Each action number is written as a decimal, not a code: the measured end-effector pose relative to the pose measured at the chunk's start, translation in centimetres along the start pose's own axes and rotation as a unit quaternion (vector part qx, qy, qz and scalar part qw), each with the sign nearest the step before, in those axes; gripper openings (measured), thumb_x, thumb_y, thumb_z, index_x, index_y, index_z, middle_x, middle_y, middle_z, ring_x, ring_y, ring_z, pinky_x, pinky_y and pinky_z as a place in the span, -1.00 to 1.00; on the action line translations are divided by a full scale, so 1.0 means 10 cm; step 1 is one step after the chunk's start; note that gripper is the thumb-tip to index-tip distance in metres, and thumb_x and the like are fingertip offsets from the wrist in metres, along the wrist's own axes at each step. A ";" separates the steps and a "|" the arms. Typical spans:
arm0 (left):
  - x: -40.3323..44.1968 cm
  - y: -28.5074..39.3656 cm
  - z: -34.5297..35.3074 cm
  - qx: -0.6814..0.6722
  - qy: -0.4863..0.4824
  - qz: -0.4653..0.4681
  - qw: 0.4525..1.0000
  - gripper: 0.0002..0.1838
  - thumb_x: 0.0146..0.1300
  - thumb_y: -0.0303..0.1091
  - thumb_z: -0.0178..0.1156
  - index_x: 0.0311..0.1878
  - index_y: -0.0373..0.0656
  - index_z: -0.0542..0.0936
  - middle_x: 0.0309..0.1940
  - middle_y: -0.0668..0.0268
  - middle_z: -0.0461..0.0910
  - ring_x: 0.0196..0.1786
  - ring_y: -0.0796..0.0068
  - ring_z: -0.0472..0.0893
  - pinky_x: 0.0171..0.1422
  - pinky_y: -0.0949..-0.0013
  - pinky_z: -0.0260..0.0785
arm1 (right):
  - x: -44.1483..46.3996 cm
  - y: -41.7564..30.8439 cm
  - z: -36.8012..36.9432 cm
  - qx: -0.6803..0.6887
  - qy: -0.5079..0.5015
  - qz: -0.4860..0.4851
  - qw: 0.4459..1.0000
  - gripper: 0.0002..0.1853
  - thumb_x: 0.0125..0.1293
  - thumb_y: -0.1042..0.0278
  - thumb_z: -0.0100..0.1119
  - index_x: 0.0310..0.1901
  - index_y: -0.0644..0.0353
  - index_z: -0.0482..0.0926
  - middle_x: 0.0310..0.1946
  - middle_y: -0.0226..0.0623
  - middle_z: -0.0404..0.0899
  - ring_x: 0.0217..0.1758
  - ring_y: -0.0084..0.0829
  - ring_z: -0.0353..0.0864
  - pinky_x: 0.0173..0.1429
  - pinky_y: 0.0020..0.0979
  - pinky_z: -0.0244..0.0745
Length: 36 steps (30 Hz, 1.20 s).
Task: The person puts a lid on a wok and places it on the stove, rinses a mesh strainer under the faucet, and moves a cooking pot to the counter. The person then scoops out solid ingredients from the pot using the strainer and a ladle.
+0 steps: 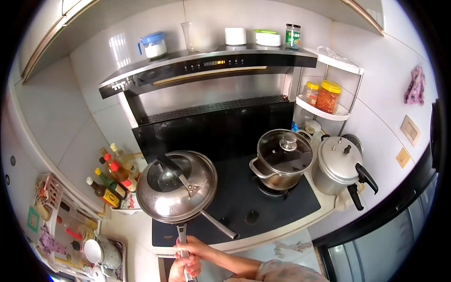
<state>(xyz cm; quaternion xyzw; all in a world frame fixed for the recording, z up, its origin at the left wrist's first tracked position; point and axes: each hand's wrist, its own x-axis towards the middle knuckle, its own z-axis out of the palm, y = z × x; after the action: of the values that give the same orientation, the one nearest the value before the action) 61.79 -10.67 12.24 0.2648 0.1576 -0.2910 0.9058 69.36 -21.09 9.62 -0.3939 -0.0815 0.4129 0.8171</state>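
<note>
A wok on the left of the black cooktop (235,199) is covered by a domed metal lid (202,167) with a dark window and a black-and-metal handle. The wok's long grey handle (182,231) points toward me. My right hand (193,246) is closed around that handle, nearer the wok. Just below it, my left hand (181,269) wraps the handle's lower part. A second metal handle (220,224) sticks out to the lower right from under the lid; what it belongs to is hidden.
A glass-lidded pot (272,181) sits on the right burner, with a pressure cooker (331,174) beside it. Sauce bottles (120,174) stand left of the wok. A range hood (211,66) hangs above. At lower left is a rack (56,202) with a white mug (94,251).
</note>
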 end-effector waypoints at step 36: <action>-5.77 -4.37 -2.19 0.128 0.975 0.136 0.123 -0.72 -0.06 -0.43 0.14 -0.19 -0.20 0.52 -0.12 0.13 0.44 -0.01 0.13 0.38 0.11 0.19 0.21 | -1.92 4.11 3.15 -0.386 -0.471 0.332 0.720 -0.79 0.23 0.33 0.03 -0.20 0.30 0.44 -0.42 -0.25 0.55 -0.32 -0.44 0.57 -0.30 -0.50 0.48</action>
<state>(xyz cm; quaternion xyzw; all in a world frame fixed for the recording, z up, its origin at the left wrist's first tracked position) -12.78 -2.72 2.89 0.4539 0.8289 0.3248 -0.0364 17.41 -2.82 5.36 -0.4313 -0.4721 0.7233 0.2609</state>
